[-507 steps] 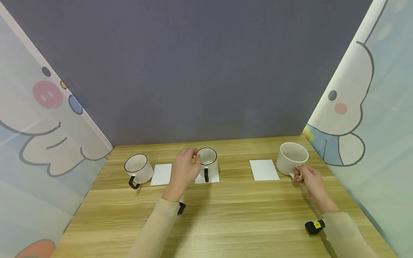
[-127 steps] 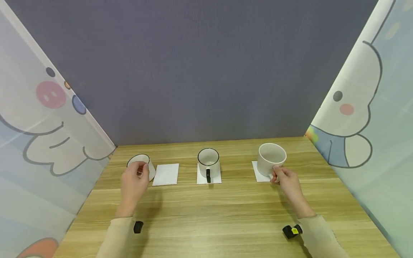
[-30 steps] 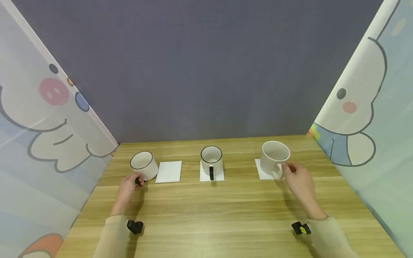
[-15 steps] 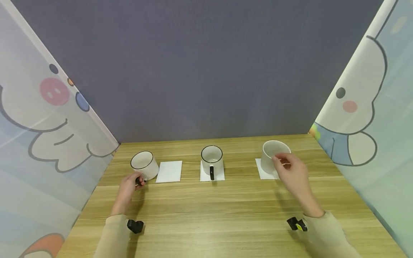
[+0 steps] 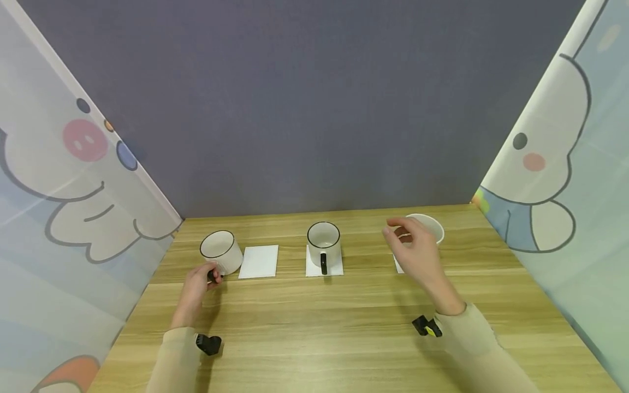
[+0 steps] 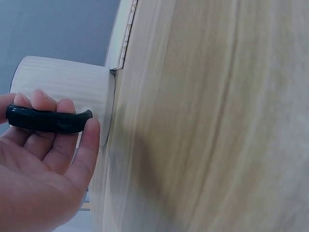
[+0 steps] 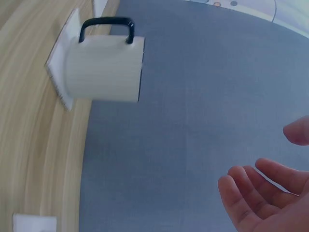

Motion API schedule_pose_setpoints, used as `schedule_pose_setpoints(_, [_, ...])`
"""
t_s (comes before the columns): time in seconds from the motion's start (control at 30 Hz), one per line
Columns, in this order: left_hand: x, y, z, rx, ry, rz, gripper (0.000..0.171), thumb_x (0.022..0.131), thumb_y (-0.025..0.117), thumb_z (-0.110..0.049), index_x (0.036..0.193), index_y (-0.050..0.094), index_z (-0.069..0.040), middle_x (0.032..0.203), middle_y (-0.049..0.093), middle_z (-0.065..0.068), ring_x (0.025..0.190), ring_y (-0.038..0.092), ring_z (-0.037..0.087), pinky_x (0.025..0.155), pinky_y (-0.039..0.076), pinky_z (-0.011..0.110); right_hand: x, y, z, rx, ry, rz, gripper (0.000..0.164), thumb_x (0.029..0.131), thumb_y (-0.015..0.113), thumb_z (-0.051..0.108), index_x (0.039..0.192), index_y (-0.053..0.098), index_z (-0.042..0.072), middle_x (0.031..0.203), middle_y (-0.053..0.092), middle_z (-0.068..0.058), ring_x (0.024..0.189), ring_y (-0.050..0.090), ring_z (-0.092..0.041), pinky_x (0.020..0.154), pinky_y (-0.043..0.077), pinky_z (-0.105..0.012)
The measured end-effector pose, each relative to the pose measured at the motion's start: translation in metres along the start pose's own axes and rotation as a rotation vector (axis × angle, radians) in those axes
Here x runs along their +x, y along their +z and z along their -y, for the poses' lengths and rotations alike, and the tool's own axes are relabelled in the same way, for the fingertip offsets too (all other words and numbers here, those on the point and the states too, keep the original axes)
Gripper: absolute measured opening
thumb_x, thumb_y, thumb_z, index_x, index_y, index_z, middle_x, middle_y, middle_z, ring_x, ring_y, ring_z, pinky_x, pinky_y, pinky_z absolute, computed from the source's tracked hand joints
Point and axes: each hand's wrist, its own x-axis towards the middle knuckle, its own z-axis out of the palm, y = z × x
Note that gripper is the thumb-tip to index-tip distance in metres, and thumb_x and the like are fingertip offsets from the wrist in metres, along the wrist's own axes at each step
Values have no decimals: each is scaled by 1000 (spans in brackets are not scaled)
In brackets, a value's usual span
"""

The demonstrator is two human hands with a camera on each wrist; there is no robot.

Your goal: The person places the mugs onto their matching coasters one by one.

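Mug-gripping step, I'd say: left hand [image 5: 195, 284] curled round black handle [image 6: 46, 121] of leftmost mug [image 5: 225, 259], which sits upright on desk [image 5: 314, 327] just beside white square [image 5: 259, 262]. Next move probably wants snug grip, mug level. Right hand [image 5: 417, 251] holds nothing, fingers loosely curved, up in air near plain mug [image 5: 433, 228].

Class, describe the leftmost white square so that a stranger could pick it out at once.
On the table, look toward the far edge, by the dark wall. The square lies between the left mug and the middle mug, beside the left one. It bears no mug, whereas the middle square bears one and the right square is mostly hidden behind the right grip.
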Motion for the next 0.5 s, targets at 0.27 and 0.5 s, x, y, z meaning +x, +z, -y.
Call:
schedule_pose_setpoints(0.27, [-2,1,-3,-11,-12,-7,35,102,41,-28,81,53,-2,73,50,1,70,53,15,77,49,37,11,19,12,71,-31,26,26,89,66,16,110,66,1,101,64,-12,83,60,-22,70,50,-23])
schedule_pose_setpoints(0.5, [-3,1,-4,-10,-23,-14,35,102,41,-28,81,53,-2,73,50,2,70,52,15,76,48,37,16,31,22,99,-67,36,25,87,67,14,109,66,1,101,64,-8,82,60,-20,71,54,-32])
